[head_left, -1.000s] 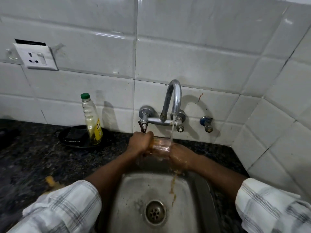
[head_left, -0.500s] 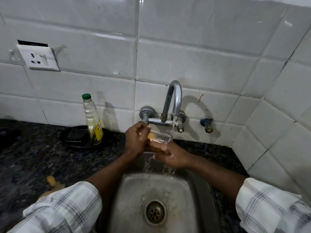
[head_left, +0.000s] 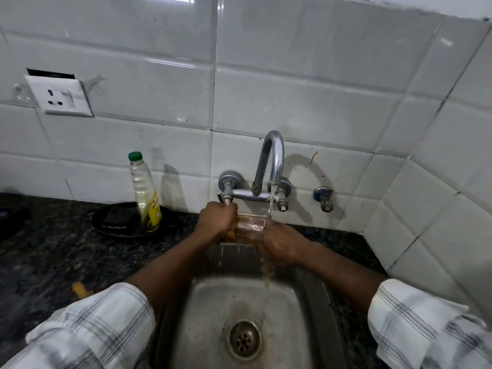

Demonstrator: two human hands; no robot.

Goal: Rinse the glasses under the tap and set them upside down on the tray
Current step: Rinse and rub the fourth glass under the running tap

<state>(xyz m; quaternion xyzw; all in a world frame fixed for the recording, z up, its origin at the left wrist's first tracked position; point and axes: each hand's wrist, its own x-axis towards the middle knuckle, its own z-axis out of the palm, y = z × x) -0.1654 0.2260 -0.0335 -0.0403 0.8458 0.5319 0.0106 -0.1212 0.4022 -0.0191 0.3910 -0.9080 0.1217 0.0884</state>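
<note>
sleeves: checked cuffs, left and right, nearest the camera, both forearms reaching over the basin.
sink: steel sink, wet; drain open, nothing lying in the basin.
runoff: brownish water drips off the glass and the right hand into the sink. My read: residue not yet flushed out.
glass: clear glass held between both hands over the back edge of the sink, under the spout, apparently on its side; can't tell which end is the mouth.
left hand: left hand grips the glass's left end, fingers curled round it, tips hidden.
right hand: right hand grips the right end from below and the side, fingers curled, wet.
tap: wall tap running; stream lands at the right end of the glass, by the right hand.
worktop: dark stone worktop; green-capped bottle stands on a black dish left of the tap.
tray: not in view, nor any other glasses.
progress: rinse of this glass mid-way, judging by the tinted runoff. Left: finish the rinse, invert it on the tray, repeat for the rest. Count of glasses done: unknown.
</note>
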